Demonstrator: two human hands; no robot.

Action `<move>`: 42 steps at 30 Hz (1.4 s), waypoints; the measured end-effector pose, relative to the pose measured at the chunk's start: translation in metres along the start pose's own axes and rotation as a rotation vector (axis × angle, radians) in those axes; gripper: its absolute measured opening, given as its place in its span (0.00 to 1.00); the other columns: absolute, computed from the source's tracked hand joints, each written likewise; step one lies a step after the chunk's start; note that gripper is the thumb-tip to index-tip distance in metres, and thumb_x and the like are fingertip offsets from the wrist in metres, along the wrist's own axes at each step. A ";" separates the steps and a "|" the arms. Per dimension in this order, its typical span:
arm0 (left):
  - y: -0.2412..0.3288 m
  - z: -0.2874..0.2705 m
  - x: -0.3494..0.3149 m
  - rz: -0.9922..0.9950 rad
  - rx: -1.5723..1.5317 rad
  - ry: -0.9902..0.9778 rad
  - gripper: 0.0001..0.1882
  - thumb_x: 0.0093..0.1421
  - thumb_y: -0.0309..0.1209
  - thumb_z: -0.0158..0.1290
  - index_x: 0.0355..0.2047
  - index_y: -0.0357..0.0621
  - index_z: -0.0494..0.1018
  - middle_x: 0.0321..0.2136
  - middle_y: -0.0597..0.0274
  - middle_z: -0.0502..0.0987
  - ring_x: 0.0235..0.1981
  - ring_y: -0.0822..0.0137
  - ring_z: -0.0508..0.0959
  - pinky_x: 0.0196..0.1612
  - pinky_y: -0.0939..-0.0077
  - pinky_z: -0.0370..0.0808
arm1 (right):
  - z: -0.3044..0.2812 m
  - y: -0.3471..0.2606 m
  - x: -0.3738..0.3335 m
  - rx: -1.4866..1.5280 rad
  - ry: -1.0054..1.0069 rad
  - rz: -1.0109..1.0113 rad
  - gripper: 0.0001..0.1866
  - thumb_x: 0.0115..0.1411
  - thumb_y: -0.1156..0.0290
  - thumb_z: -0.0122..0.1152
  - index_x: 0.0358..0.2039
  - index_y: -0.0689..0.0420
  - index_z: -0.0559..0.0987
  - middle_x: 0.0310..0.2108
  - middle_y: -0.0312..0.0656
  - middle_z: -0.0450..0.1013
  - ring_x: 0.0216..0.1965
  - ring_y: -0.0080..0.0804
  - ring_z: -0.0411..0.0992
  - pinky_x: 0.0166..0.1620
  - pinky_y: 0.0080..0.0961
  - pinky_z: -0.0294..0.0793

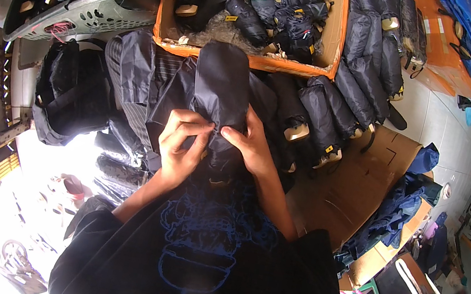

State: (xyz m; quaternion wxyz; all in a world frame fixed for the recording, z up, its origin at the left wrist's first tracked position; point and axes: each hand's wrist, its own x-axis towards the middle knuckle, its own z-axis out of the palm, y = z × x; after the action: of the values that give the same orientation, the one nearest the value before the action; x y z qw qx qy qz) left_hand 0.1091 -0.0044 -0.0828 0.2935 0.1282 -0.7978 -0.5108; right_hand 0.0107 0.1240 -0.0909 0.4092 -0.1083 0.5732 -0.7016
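Observation:
A folded black umbrella (222, 78) in its fabric cover stands upright in front of my chest, its rounded end pointing away from me. My left hand (181, 142) pinches the fabric near its lower end, thumb and forefinger together. From the other side, my right hand (253, 145) wraps the umbrella, with its thumb pressed to the cloth close to the left fingertips. What exactly the fingertips pinch is too small to make out. Black cloth (135, 69), partly pinstriped, lies over my lap beyond the left hand.
An orange-edged cardboard box (244, 59) full of black folded umbrellas stands ahead. More umbrellas (360, 81) with pale handles lie in rows to its right. A grey plastic basket (70, 14) is at far left, a black bag (67, 98) below it. Flattened cardboard (363, 176) lies right.

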 end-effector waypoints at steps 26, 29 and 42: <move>0.002 0.020 0.029 -0.835 -0.935 -0.040 0.21 0.64 0.35 0.51 0.50 0.31 0.69 0.48 0.50 0.76 0.48 0.61 0.76 0.53 0.68 0.72 | 0.019 -0.003 -0.005 -0.416 0.106 -0.053 0.44 0.48 0.62 0.72 0.59 0.67 0.60 0.54 0.57 0.66 0.56 0.41 0.68 0.56 0.30 0.66; -0.002 0.016 0.025 -0.840 -0.938 -0.042 0.20 0.65 0.36 0.50 0.50 0.32 0.69 0.47 0.50 0.76 0.48 0.62 0.77 0.52 0.69 0.73 | 0.019 -0.002 -0.006 -0.381 0.081 0.019 0.46 0.47 0.62 0.72 0.61 0.67 0.57 0.54 0.56 0.67 0.56 0.40 0.68 0.55 0.29 0.67; -0.006 0.014 0.020 -0.784 -0.751 -0.147 0.19 0.61 0.32 0.56 0.49 0.34 0.70 0.44 0.57 0.77 0.46 0.68 0.76 0.51 0.74 0.71 | 0.021 0.022 -0.006 -0.204 0.207 -0.102 0.30 0.50 0.70 0.66 0.51 0.62 0.64 0.44 0.43 0.68 0.46 0.27 0.67 0.50 0.27 0.68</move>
State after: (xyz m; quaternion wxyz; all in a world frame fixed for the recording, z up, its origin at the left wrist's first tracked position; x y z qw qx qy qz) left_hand 0.0840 -0.0069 -0.0854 0.0502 0.2666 -0.4715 -0.8391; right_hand 0.0376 0.1131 -0.1014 0.2987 -0.1055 0.6744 -0.6669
